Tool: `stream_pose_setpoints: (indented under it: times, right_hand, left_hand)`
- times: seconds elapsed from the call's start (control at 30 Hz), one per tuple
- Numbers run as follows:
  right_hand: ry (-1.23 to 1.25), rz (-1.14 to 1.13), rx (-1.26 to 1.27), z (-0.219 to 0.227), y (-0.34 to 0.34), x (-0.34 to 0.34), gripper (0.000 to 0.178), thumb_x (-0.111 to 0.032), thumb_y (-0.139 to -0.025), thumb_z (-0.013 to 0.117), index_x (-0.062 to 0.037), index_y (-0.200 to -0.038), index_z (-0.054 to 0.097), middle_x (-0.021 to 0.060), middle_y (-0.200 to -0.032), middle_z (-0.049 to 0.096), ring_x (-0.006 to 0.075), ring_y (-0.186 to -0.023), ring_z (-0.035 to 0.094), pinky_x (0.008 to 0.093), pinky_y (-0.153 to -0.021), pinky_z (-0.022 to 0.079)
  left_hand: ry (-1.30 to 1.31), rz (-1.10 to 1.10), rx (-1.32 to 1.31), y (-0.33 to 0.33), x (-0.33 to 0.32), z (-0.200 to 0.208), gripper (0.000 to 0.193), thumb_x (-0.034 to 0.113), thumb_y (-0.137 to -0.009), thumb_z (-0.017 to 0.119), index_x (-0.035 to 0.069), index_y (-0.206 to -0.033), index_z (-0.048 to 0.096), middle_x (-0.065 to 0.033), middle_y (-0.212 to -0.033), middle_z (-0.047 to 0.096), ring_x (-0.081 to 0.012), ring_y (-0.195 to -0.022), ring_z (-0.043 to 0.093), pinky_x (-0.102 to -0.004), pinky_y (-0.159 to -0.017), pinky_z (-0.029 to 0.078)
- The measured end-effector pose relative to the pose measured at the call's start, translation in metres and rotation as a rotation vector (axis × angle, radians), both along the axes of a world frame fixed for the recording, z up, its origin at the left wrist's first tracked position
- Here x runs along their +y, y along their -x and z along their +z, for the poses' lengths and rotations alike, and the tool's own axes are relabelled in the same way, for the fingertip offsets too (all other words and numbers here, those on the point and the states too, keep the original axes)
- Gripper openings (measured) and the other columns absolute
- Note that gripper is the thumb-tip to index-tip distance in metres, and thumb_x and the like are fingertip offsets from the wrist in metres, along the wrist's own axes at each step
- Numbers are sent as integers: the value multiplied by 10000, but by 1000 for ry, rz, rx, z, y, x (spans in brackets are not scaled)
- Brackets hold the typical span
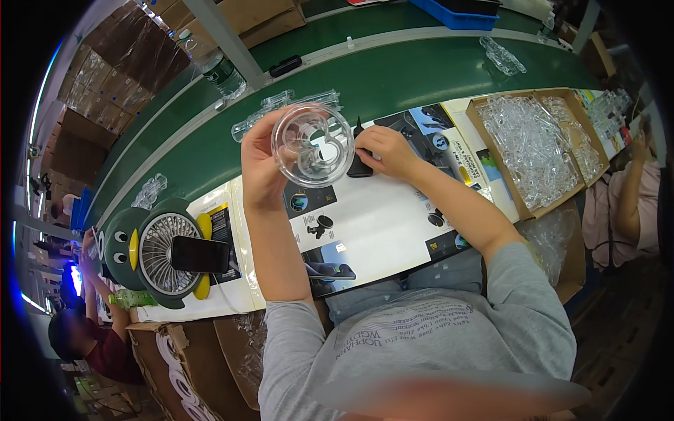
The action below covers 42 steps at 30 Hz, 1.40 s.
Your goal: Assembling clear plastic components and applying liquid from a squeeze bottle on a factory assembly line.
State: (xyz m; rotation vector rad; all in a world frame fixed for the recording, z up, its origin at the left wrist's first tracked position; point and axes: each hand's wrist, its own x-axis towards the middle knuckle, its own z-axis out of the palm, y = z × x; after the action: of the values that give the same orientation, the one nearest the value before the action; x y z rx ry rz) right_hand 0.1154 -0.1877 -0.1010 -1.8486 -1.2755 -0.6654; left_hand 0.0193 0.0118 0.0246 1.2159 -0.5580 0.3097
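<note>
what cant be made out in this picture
All in the head view:
- Left hand: fingertips unclear behind the round clear piece.
- Black item: partly covered by the right hand, so its full shape is hidden.
- Heaped clear parts: too small and overlapping to count.
- Blue tray: cut off by the top edge.

Head view: worn left of a pair, facing down through wide fisheye; taking in grey shirt [421, 337] close at six o'clock, green tabletop [407, 67] farther at twelve.
</note>
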Motion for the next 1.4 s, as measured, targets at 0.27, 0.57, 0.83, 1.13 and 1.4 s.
stream_pose_setpoints:
  times: [0.27, 0.57, 0.83, 1.13, 1.4]
  right_hand:
    - [-18, 51, 132, 49, 23, -10, 851, -343, -704, 738, -66, -1360, 272, 162, -1365, 342, 335, -1259, 331, 419, -1042, 279]
    - [-124, -38, 315, 71, 36, 5, 673, -285, -722, 739, -60, -1277, 433, 167, -1282, 438, 308, -1193, 434, 387, -993, 344]
    - [-469, 111, 661, 77, -20, 5, 543, -227, -774, 689, -33, -1218, 445, 135, -1085, 600, 262, -1007, 583, 345, -869, 448]
    - [-950, -230, 1081, 64, -198, -156, 377, -166, -723, 725, 20, -989, 532, 123, -815, 618, 199, -688, 642, 305, -527, 512]
    - [-1353, -562, 968, 48, -265, -286, 387, -158, -708, 718, 35, -973, 512, 132, -777, 585, 213, -526, 589, 299, -411, 480]
  left_hand:
    - [-6, 36, 30, -15, -8, -7, 543, 146, -673, 781, -45, -1128, 553, -147, -1068, 620, -229, -1028, 581, -350, -929, 429]
    - [-20, 41, 85, -22, -34, -15, 493, 40, -702, 737, -58, -1138, 528, -142, -1093, 603, -220, -1036, 571, -334, -933, 430]
    - [-29, 406, 116, -26, -28, -5, 404, -32, -816, 564, -12, -1206, 460, -136, -1209, 509, -232, -1126, 498, -328, -920, 422]
    - [195, 385, 24, -2, -18, 14, 310, 15, -841, 518, 24, -1145, 457, -162, -1234, 469, -224, -1053, 490, -364, -918, 377]
    - [225, 437, -52, 22, -18, 26, 311, 25, -815, 541, 46, -1116, 466, -180, -1253, 427, -195, -979, 478, -351, -900, 383]
